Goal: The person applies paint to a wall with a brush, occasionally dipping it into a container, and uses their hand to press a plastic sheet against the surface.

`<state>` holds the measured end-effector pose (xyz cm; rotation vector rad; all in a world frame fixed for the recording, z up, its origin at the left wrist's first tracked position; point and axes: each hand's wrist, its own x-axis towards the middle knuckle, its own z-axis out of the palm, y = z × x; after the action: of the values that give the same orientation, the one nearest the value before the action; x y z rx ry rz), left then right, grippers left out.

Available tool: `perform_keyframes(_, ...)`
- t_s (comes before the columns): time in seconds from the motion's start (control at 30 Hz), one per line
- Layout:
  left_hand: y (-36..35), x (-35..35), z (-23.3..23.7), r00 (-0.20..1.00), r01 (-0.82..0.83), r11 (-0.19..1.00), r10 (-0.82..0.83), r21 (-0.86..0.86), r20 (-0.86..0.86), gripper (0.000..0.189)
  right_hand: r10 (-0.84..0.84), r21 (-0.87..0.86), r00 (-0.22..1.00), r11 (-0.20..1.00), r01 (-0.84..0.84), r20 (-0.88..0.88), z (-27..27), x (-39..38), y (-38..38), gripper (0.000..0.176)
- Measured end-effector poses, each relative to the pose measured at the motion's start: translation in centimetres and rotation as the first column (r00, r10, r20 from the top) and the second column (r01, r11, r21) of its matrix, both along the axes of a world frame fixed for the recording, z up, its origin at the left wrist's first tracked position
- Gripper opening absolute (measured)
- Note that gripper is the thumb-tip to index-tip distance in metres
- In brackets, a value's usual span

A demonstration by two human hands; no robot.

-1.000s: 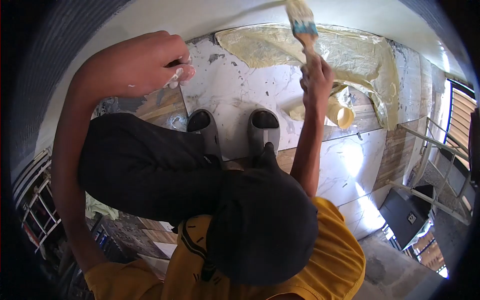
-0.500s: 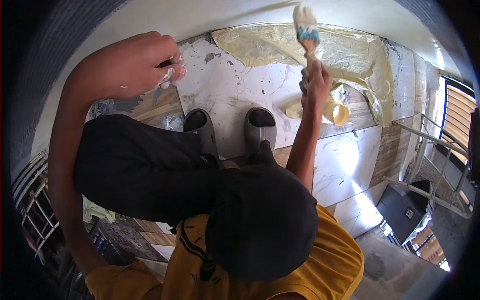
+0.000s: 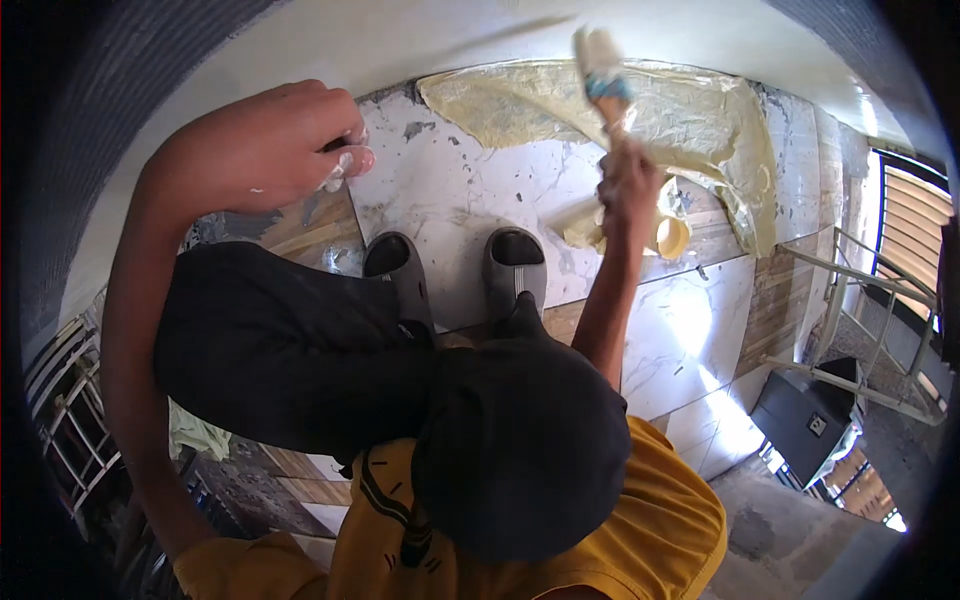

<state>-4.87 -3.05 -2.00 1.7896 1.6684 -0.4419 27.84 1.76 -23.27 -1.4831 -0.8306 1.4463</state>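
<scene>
My right hand (image 3: 630,185) is closed round the handle of a paintbrush (image 3: 605,85). Its bristles are loaded with whitish paint, with blue smears near the base, and are blurred close to the pale wall (image 3: 690,40). My left hand (image 3: 270,145) is raised at the left beside the wall, its fingers curled in and white paint on the thumb and fingertips. Nothing shows sticking out of it. Below the brush, a crumpled yellowish plastic sheet (image 3: 500,100) lies along the foot of the wall. A yellow roll (image 3: 673,238) rests on the floor right of my right hand.
Grey slip-on shoes (image 3: 515,262) stand on the marbled floor tile (image 3: 450,195), which has dark flecks. A metal frame (image 3: 850,300) and a black box-like thing (image 3: 805,420) are at the right. A metal rack (image 3: 75,420) and a pale cloth (image 3: 195,432) are at the left.
The brush has moved slightly left and down along the wall, its head tilting more to the left. My left hand stays curled in much the same place. The view has shifted a little.
</scene>
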Motion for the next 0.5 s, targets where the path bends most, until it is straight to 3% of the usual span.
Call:
perform_keyframes(0.03, 0.1, 0.2, 0.1, 1.0, 0.01, 1.0, -0.01, -0.011, 0.003, 0.034, 0.022, -0.055, 0.991, 0.998, -0.014, 0.134, -2.3, -0.5, -0.5, 0.029)
perform_keyframes(0.07, 0.3, 0.2, 0.1, 1.0, 0.011, 1.0, -0.011, -0.004, 0.0, 0.034, 0.103, -0.044, 0.936, 0.995, -0.094, 0.337, -9.4, 0.2, -0.2, 0.03)
perform_keyframes(0.13, 0.6, 0.5, 0.0, 0.997, 0.064, 0.998, -0.063, -0.016, 0.034, 0.033, 0.156, -0.132, 0.965, 0.983, -0.13, 0.213, -10.3, -3.8, 0.5, 0.026)
perform_keyframes(0.17, 0.6, 0.6, -0.1, 0.997, 0.073, 0.997, -0.072, -0.012, 0.032, 0.033, 0.166, -0.07, 0.974, 0.985, -0.157, 0.153, -12.8, -5.0, 1.6, 0.026)
perform_keyframes(0.2, 0.6, 0.5, -0.2, 0.996, 0.071, 0.997, -0.071, -0.003, 0.045, 0.032, 0.194, 0.007, 0.953, 0.98, -0.201, 0.232, -11.1, -6.4, 2.8, 0.027)
perform_keyframes(0.27, 0.7, -0.1, -0.1, 0.997, 0.062, 0.998, -0.063, 0.015, 0.05, 0.031, 0.081, 0.143, 0.985, 0.984, -0.103, 0.151, -5.4, -8.3, 4.1, 0.026)
perform_keyframes(0.33, 0.5, -0.5, -0.1, 0.999, -0.012, 1.0, 0.013, -0.027, 0.033, 0.03, 0.167, 0.211, 0.986, 0.963, -0.168, 0.024, 0.2, -7.1, 2.9, 0.026)
perform_keyframes(0.4, 0.4, -0.8, 0.0, 0.999, -0.029, 0.999, 0.03, -0.039, 0.032, 0.029, 0.183, 0.166, 0.983, 0.97, -0.18, -0.007, 4.2, -5.0, 0.3, 0.033)
perform_keyframes(0.5, 0.5, -1.1, 0.0, 0.999, -0.019, 0.999, 0.02, -0.043, 0.036, 0.029, 0.093, 0.256, 0.96, 0.953, -0.163, 0.265, 4.7, -3.4, -2.9, 0.031)
